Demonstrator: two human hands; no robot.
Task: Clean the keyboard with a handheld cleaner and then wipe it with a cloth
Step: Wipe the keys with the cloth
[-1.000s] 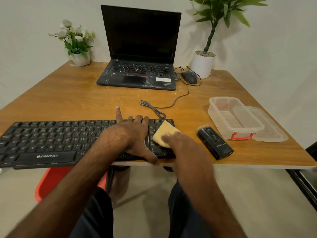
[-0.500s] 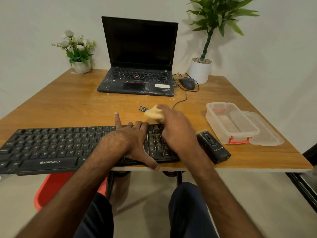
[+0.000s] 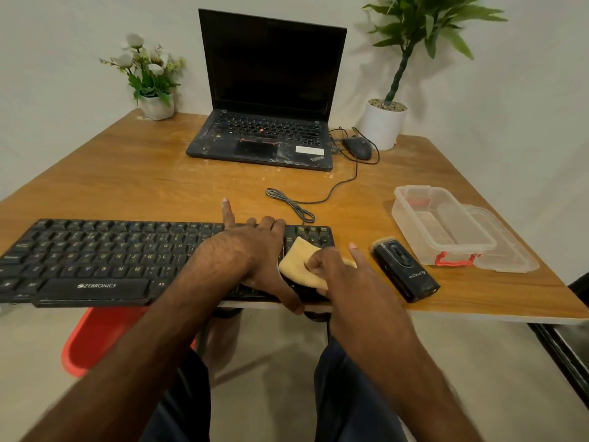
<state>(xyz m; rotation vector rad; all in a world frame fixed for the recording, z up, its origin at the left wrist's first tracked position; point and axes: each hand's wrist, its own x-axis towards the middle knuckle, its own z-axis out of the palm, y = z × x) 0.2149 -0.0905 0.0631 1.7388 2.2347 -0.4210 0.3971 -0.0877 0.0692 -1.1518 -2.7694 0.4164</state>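
A black keyboard [image 3: 95, 260] lies along the table's front edge. My left hand [image 3: 251, 250] rests spread on its right half, fingers over the far edge and thumb at the near edge. My right hand [image 3: 341, 272] presses a folded yellow cloth [image 3: 299, 263] onto the number pad at the keyboard's right end, with the index finger raised. The black handheld cleaner [image 3: 404, 269] lies on the table just right of the keyboard, touched by neither hand.
A clear plastic box [image 3: 446, 228] with its lid beside it stands at the right. At the back are an open laptop [image 3: 264, 135], a mouse [image 3: 358, 147] with a trailing cable [image 3: 293, 205], a white plant pot [image 3: 382, 122] and a flower pot [image 3: 156, 105].
My right hand has pulled the cloth back from the keyboard's far edge to the number pad near the front. The left hand has stayed in place.
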